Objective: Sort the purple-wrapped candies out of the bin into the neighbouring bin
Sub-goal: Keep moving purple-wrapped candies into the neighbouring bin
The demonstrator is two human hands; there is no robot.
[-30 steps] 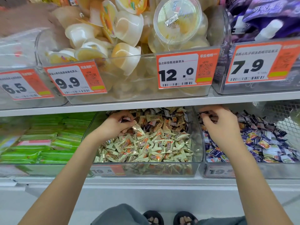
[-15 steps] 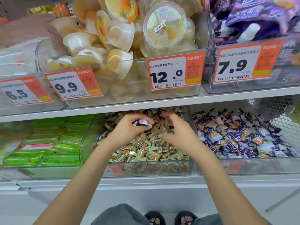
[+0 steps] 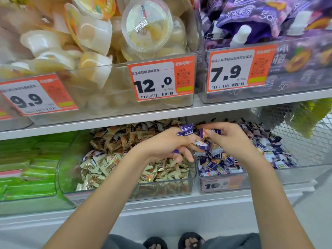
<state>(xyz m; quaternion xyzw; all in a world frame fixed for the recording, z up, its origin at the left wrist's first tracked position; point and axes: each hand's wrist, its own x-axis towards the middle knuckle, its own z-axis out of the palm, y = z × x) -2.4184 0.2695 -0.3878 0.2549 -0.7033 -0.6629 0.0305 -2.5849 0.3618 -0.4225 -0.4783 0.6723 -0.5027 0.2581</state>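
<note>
On the lower shelf, a clear middle bin [image 3: 193,174] holds cream and brown wrapped candies [image 3: 111,164]. The clear bin to its right [image 3: 224,184] is full of purple-wrapped candies [image 3: 269,151]. My left hand [image 3: 167,146] hovers over the wall between the two bins and grips purple-wrapped candies [image 3: 186,130], one sticking up from the fingers and more showing beneath. My right hand [image 3: 231,139] is just right of it, over the purple bin, pinching one purple-and-orange candy [image 3: 206,133] at its fingertips. The two hands nearly touch.
A bin of green packs [image 3: 27,168] stands at the left. Above, a shelf edge [image 3: 161,114] overhangs the bins, carrying tubs of jelly cups [image 3: 143,33] and purple pouches [image 3: 260,18] with orange price tags. A wire mesh basket [image 3: 305,141] sits at the far right.
Both hands have shifted right, from over the middle bin to the divide with the purple bin. The right hand now pinches a purple candy; the left still holds its candies.
</note>
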